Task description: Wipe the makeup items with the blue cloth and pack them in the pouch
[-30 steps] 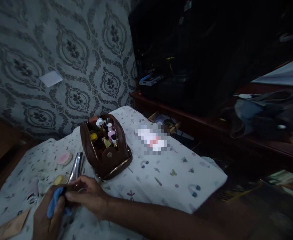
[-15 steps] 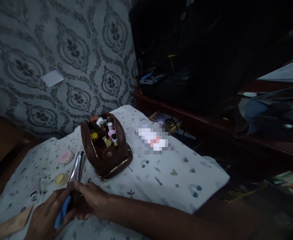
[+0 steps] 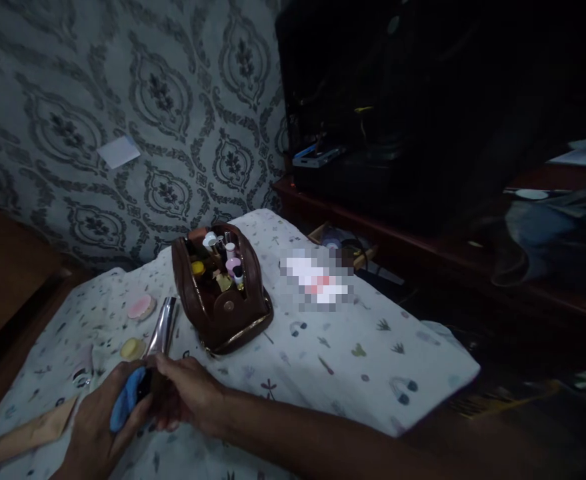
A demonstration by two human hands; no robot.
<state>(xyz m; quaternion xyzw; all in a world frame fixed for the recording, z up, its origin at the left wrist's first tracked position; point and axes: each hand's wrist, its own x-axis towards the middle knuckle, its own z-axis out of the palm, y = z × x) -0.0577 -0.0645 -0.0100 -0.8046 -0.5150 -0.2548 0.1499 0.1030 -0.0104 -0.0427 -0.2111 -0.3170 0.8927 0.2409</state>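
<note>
My left hand [image 3: 93, 420] is closed around a crumpled blue cloth [image 3: 127, 399]. Pressed against the cloth is a small dark object [image 3: 145, 384], largely covered by fingers. My right hand [image 3: 190, 390] grips that object from the other side; its exact kind does not show. Just beyond the hands lies a silver tube [image 3: 161, 328] on the patterned white sheet [image 3: 333, 373]. A small yellow-topped jar [image 3: 131, 348] sits left of the tube, with a pink round container [image 3: 141, 307] farther back. The brown cosmetic bag [image 3: 223, 313] stands unzipped, filled with several bottles.
At the lower left lies a long tan tube [image 3: 27, 437], near a pale small tube [image 3: 83, 370]. A blurred-out white and pink item [image 3: 317, 280] rests right of the bag. Dark furniture [image 3: 397, 227] borders the surface on the right, and patterned wallpaper [image 3: 173, 100] rises behind.
The view has shifted slightly, so the scene sits farther right. More of the blue cloth shows between the hands, which stay together with the dark object.
</note>
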